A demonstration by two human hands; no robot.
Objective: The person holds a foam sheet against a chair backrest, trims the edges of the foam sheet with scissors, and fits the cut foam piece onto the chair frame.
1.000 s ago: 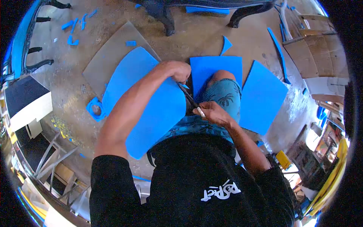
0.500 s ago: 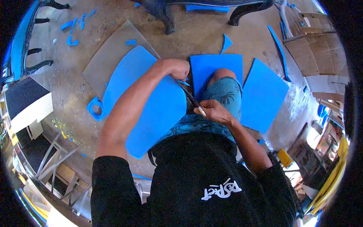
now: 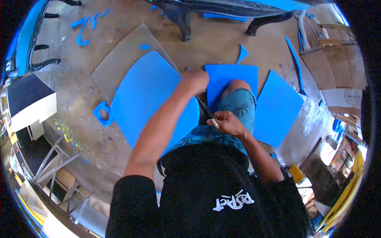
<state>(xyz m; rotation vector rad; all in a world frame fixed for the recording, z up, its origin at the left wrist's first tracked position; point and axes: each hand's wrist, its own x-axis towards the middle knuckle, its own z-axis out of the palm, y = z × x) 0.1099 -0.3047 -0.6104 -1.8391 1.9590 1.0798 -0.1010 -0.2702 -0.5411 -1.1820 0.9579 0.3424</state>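
Observation:
A large blue foam sheet (image 3: 147, 95) with a rounded edge lies to the left of my legs. My left hand (image 3: 196, 82) is closed at its upper right edge; what its fingers hold is hidden and a little blurred. My right hand (image 3: 228, 123) grips a long, thin dark tool (image 3: 204, 108) with a pale end, pointing up toward my left hand beside the sheet's edge. Whether it is a knife or scissors, I cannot tell. A smaller blue foam piece (image 3: 214, 73) lies partly under my knee.
Another blue foam piece (image 3: 278, 111) lies right of my leg. A thin clear-brown board (image 3: 119, 59) sits beneath the large sheet. Blue offcuts (image 3: 104, 114) are scattered about. Dark carved furniture legs (image 3: 184, 29) stand ahead, and cardboard (image 3: 335, 67) at right.
My left hand has moved slightly right and down along the sheet's edge, its forearm swinging right. A blue sliver seen beneath it is now hidden. My right hand stays nearly in place; the view has shifted.

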